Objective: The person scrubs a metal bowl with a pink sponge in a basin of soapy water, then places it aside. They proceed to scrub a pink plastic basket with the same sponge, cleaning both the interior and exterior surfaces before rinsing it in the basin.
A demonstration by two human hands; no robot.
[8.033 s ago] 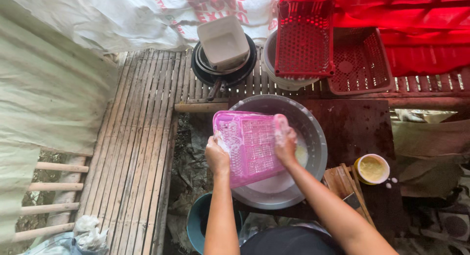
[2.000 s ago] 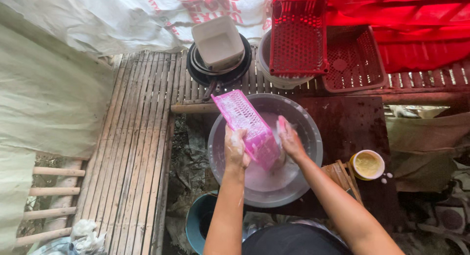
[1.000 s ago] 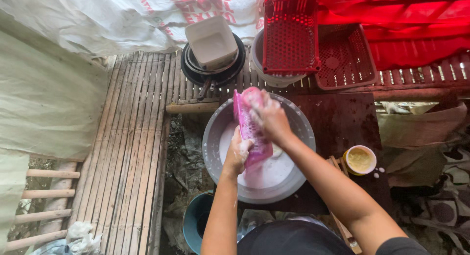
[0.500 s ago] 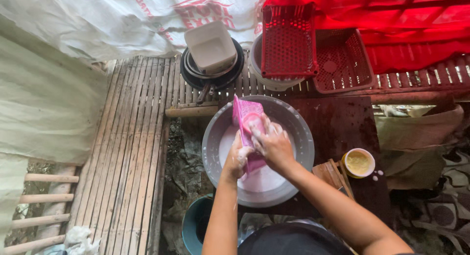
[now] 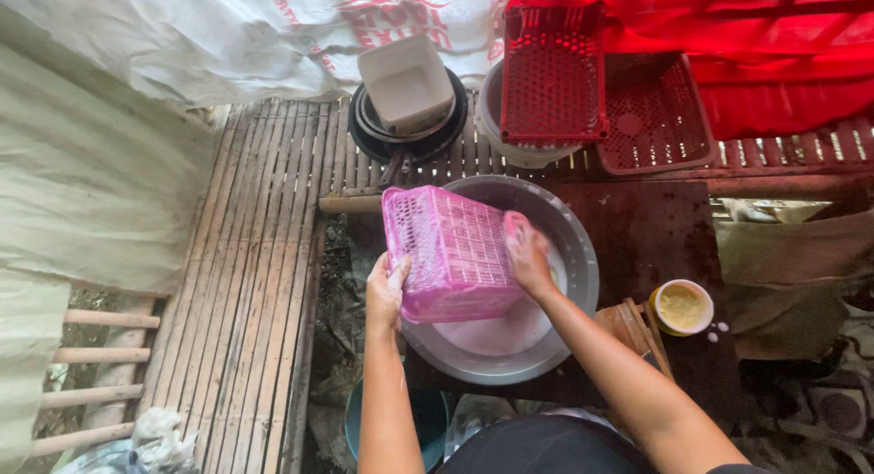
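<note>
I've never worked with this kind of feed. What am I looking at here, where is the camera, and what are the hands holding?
There is no machine: the one camera sits on a person's head and looks down at their own bare hands. The left hand grips the near corner of a pink perforated basket; the right hand presses on its right side. The basket is held over a metal basin of milky water on a dark board. Beyond it stand red baskets and a pale square tub on dark pans. A small yellow cup sits to the right, a bamboo slat platform to the left.

Both hands (image 5: 387, 292) gripping pink basket (image 5: 451, 251), over basin (image 5: 574, 255)
</note>
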